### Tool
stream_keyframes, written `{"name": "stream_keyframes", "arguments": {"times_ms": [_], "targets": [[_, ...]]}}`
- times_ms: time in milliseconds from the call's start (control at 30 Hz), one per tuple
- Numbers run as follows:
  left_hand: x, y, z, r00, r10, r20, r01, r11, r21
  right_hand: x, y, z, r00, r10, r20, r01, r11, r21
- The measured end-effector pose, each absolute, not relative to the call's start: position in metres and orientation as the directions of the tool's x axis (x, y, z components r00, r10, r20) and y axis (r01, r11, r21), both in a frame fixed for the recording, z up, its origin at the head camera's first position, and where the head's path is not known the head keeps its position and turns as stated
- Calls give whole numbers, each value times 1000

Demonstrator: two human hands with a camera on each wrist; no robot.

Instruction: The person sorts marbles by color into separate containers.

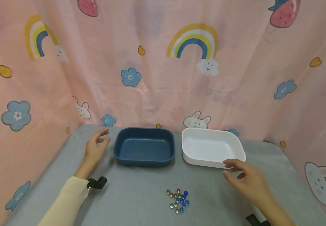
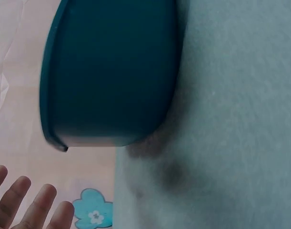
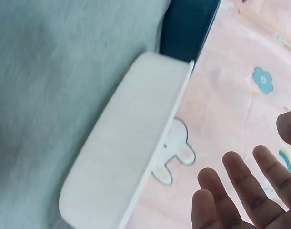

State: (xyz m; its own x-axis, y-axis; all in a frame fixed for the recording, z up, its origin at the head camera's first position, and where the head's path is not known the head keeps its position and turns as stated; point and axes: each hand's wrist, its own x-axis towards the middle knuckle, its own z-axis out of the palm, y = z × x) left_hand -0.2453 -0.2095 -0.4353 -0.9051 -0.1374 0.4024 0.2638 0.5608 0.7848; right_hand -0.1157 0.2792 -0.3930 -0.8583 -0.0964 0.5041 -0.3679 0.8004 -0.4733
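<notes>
A dark blue rectangular tray (image 1: 144, 163) sits on the grey cloth, with a white tray (image 1: 202, 162) to its right. My left hand (image 1: 95, 150) hovers left of the blue tray, fingers loosely bent and holding nothing. In the left wrist view, the blue tray's side (image 2: 112, 71) stands apart from the fingertips (image 2: 45, 193). By the white tray's front right corner is my right hand (image 1: 247, 180), relaxed and holding nothing; whether it touches the rim I cannot tell. Several glass marbles (image 1: 178, 201), blue, amber and clear, lie clustered nearer to me, between the hands.
A grey cloth (image 1: 134, 194) covers the table. Behind and at both sides hangs a pink curtain (image 1: 157, 103) printed with rainbows, flowers and rabbits. Black straps with camera mounts (image 1: 97, 182) are on the wrists.
</notes>
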Motion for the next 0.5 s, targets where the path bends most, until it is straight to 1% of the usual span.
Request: {"name": "stream_keyframes", "arguments": {"times_ms": [167, 267, 500], "targets": [[-249, -205, -439, -915, -167, 368, 228, 539, 811, -118, 260, -400, -875, -125, 468, -399, 735, -549], [-252, -202, -442, -920, -180, 347, 210, 520, 828, -118, 251, -405, -890, -133, 436, -396, 700, -595], [-257, -196, -449, -940, -209, 271, 161, 427, 890, -117, 234, -412, -943, -144, 301, -321, 634, -704]]}}
